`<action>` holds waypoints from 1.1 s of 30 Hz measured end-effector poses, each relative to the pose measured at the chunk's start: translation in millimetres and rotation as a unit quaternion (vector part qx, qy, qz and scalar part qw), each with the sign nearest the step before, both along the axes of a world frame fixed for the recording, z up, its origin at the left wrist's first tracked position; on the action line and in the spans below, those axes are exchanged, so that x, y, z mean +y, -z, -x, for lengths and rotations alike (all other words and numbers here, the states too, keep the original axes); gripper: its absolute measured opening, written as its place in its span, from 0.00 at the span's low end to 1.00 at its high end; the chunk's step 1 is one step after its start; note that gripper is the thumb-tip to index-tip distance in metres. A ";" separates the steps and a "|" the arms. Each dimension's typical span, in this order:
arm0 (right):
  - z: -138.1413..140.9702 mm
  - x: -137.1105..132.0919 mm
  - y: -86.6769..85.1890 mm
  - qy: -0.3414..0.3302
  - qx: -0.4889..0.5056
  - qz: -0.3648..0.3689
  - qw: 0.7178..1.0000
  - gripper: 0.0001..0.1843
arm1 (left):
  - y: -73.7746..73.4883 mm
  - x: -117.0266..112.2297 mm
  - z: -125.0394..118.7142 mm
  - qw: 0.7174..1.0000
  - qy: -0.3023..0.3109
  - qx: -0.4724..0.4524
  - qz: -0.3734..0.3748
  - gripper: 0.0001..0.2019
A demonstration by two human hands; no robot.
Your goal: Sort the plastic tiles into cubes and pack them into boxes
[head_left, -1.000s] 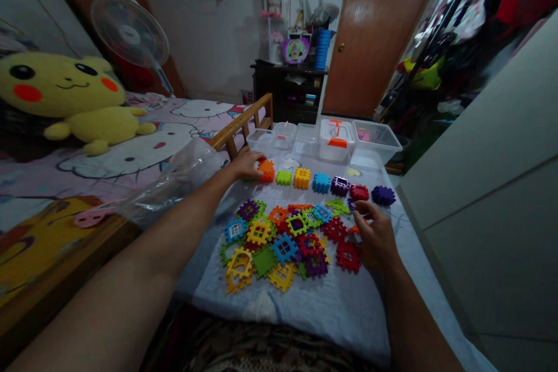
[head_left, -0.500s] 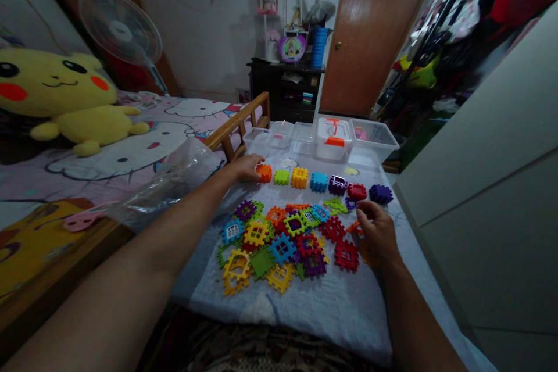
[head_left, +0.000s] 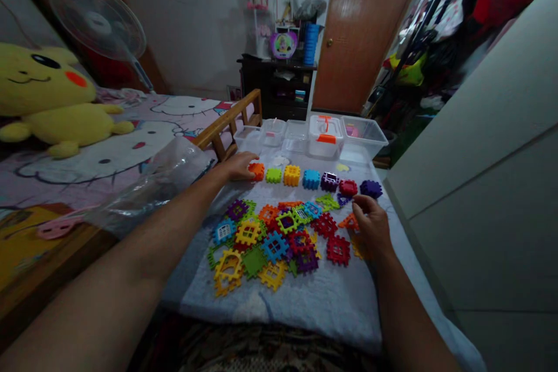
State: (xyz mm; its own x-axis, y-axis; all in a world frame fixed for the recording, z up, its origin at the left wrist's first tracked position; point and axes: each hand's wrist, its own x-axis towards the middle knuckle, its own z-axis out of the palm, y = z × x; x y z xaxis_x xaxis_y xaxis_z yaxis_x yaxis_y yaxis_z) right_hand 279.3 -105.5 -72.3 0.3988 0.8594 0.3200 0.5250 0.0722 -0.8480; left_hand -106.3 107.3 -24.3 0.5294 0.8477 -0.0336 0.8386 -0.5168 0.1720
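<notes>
At the left end of a row of small interlocking plastic tile stacks, my left hand (head_left: pixel 239 167) has its thumb and fingers around the stack of orange tiles (head_left: pixel 257 171). Rightward from it stand stacks in lime green (head_left: pixel 274 175), yellow (head_left: pixel 292 175), blue (head_left: pixel 311 179), purple (head_left: pixel 330 181), red (head_left: pixel 348 188) and dark violet (head_left: pixel 371 188). My right hand (head_left: pixel 373 222) hovers half-curled, fingers apart, with nothing visible in it. Beside it lie an orange tile (head_left: pixel 347 221) and a yellow tile (head_left: pixel 360 247), partly covered. Loose mixed tiles, among them a blue window tile (head_left: pixel 275 246), form a pile in front.
Clear plastic boxes (head_left: pixel 296 136) line the table's far end, one with a white lid and orange clips (head_left: pixel 326 139). A wooden bed rail (head_left: pixel 226 124) and a crumpled clear plastic bag (head_left: pixel 152 186) are at left. A white cabinet (head_left: pixel 479 186) borders the right side.
The view has shifted slightly to the right, so everything appears further left. My left hand stays at the orange stack. My right hand's fingers look a little further apart, beside the same tiles.
</notes>
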 end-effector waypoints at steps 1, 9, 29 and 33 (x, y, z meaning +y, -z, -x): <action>-2.6 0.3 -0.9 0.009 0.007 -0.001 1.000 0.16 | -0.6 -3.3 1.5 1.000 0.002 -0.015 -0.015 0.36; -30.2 -0.7 -1.9 0.036 -0.053 0.021 0.998 0.13 | 11.7 -78.2 24.8 0.984 -0.008 -0.169 -0.062 0.26; -11.0 -7.9 -9.2 -0.099 -0.310 0.126 0.937 0.18 | 56.9 -129.2 24.7 0.919 -0.163 -0.350 0.076 0.29; 17.5 -12.1 -14.0 -0.187 -0.311 0.105 0.926 0.18 | 56.3 -129.6 24.8 0.917 -0.169 -0.353 0.080 0.29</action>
State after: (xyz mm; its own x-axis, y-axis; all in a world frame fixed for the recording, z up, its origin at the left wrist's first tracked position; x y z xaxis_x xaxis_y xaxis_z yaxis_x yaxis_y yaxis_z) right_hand 261.8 -117.7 -58.3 -0.1443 0.9693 0.1989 0.8881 0.2155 -0.4060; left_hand -131.0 -22.3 -80.6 0.1754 0.9814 0.0783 0.5976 -0.1693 0.7837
